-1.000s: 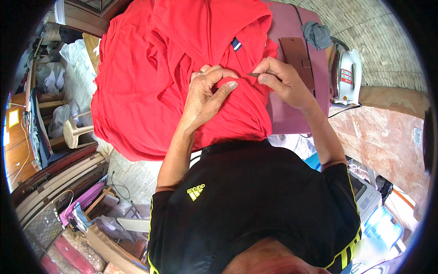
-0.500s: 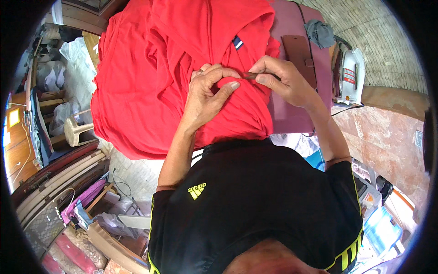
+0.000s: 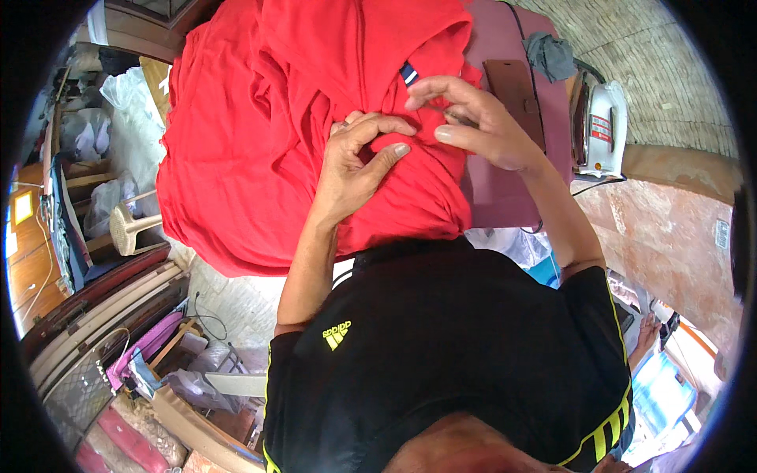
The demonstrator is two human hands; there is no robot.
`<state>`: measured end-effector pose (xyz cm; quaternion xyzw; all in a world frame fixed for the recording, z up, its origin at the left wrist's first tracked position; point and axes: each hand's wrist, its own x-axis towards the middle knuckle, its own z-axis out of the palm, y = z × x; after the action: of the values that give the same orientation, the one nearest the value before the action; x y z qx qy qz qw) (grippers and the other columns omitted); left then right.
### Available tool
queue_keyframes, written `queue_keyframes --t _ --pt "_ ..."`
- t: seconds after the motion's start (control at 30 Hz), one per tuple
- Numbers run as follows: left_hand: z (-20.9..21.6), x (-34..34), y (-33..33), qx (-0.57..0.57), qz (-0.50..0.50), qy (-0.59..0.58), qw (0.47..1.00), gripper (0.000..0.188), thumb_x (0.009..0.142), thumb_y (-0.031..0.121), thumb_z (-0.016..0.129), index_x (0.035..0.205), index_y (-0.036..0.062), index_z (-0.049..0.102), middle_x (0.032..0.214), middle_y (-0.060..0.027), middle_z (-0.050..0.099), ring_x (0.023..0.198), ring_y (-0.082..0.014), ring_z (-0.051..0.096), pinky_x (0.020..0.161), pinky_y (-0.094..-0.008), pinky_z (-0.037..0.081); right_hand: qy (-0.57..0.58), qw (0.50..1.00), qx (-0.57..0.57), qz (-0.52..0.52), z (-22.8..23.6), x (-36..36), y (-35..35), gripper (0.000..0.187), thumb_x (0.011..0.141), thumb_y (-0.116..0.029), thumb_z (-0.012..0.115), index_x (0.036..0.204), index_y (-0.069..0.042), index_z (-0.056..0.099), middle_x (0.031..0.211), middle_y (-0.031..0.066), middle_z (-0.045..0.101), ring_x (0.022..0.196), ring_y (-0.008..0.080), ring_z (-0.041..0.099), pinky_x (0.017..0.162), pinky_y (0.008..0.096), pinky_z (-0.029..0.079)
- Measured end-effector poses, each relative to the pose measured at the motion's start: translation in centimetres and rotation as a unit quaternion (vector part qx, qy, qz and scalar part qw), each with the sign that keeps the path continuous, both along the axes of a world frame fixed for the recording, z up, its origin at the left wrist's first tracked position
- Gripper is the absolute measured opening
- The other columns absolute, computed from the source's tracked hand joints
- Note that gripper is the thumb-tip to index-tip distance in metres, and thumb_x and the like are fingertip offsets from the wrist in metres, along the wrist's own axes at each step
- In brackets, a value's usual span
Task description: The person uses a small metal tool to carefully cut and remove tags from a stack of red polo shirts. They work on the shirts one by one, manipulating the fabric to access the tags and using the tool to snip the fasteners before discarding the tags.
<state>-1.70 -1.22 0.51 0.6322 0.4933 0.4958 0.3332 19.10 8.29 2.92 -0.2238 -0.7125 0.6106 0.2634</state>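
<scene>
In the head view, the red cloth (image 3: 229,173), spread over a mauve surface (image 3: 498,197), is pinched by the left hand (image 3: 355,162), seemingly for close handwork. The right hand's (image 3: 490,130) thumb and forefinger are parted; what is held cannot be told. Steady tension seems called for.

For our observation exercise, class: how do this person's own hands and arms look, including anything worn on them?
The left hand and right hand are ungloved, and both forearms are bare. The left hand seems to wear a ring on one finger. The upper arms are in short black sleeves with yellow edging.
</scene>
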Motion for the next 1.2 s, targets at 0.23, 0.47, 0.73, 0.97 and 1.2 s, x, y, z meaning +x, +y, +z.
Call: queue_keyframes --t 0.23,0.47,0.73,0.97,1.2 --pt "0.0 -0.4 -0.8 -0.079 0.013 -0.123 0.989 0.025 0.085 -0.003 0.074 0.109 0.0026 0.068 0.101 -0.0027 0.07 0.096 -0.0119 0.062 0.093 -0.0283 0.045 -0.025 0.999 0.023 -0.009 -0.9 0.8 2.2 0.029 0.097 -0.004 0.062 0.125 0.001 0.059 0.113 0.0078 0.067 0.106 0.0127 0.063 0.096 0.0299 0.051" --pt "0.2 -0.2 -1.0 -0.098 0.02 -0.15 0.984 0.024 0.087 -0.005 0.072 0.109 0.0003 0.065 0.105 -0.0038 0.067 0.101 -0.0122 0.062 0.094 -0.0272 0.047 -0.023 0.992 0.125 0.019 -1.5 0.5 0.8 0.023 0.093 -0.003 0.065 0.115 0.001 0.065 0.107 0.0087 0.067 0.102 0.0167 0.065 0.091 0.0297 0.051" --pt "-0.7 -0.5 -0.8 -0.05 0.063 -0.041 0.996 0.032 0.078 0.002 0.08 0.107 0.0016 0.067 0.101 -0.0048 0.068 0.09 -0.012 0.06 0.084 -0.0273 0.047 0.004 0.998 0.052 -0.034 -3.7 0.6 2.7 0.015 0.095 -0.008 0.067 0.105 0.003 0.066 0.1 0.0066 0.068 0.094 0.0114 0.065 0.086 0.0276 0.053" --pt "-1.1 0.8 0.0 0.082 0.043 0.162 0.982 0.037 0.071 0.012 0.085 0.107 0.0114 0.076 0.077 -0.0031 0.054 0.073 -0.0195 0.053 0.068 -0.0342 0.039 0.0 0.999 -0.028 -0.024 -3.9 0.6 2.8 0.017 0.096 -0.009 0.068 0.108 0.002 0.066 0.102 0.0044 0.068 0.097 0.0086 0.062 0.09 0.0262 0.051" --pt "-0.7 -0.4 -0.7 -0.034 0.028 -0.095 0.995 0.031 0.077 0.001 0.082 0.104 0.0037 0.067 0.084 -0.0033 0.064 0.081 -0.0119 0.057 0.079 -0.0273 0.045 -0.024 0.998 0.056 0.011 -2.4 1.1 2.8 0.023 0.091 -0.012 0.073 0.109 0.0 0.068 0.099 0.0038 0.066 0.09 0.0117 0.063 0.081 0.0273 0.05"
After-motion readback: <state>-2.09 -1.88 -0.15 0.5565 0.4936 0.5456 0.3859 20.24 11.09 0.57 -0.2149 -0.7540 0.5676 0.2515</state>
